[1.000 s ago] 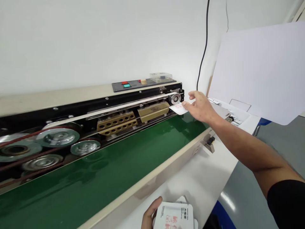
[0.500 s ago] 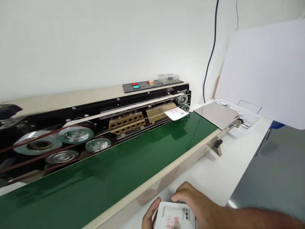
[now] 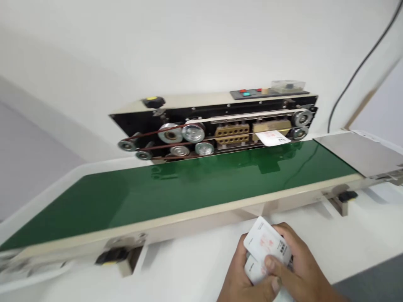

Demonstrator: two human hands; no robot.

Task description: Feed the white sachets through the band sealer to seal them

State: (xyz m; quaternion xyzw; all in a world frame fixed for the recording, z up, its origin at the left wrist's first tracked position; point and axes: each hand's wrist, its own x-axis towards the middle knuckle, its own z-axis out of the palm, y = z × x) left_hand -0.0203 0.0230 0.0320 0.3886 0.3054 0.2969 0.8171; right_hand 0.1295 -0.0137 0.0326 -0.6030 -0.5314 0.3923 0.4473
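Note:
White printed packets (image 3: 266, 239) with red and black print are stacked and slightly fanned out at the lower right, held between both hands. My left hand (image 3: 239, 268) is closed around their left side, its thumb lying near the lower packet. On the right side, my right hand (image 3: 297, 260) grips the stack, with its thumb pressed on the face of the top packet. Another white packet (image 3: 273, 137) sticks out of the band sealing machine (image 3: 204, 126), over the green conveyor belt (image 3: 189, 180). The undersides of the held packets are hidden.
Exposed pulleys (image 3: 193, 132) and bands run along the sealer's front. A metal plate (image 3: 359, 151) adjoins the belt's right end. Black knobs (image 3: 112, 255) and brackets jut from the conveyor's front edge over the white table (image 3: 189, 264). A black cable (image 3: 362, 67) hangs along the wall.
The camera view has turned left, showing the sealer's whole length. Both hands are now fully seen on the packets, which have spread apart. The packet in the sealer has moved slightly left along it.

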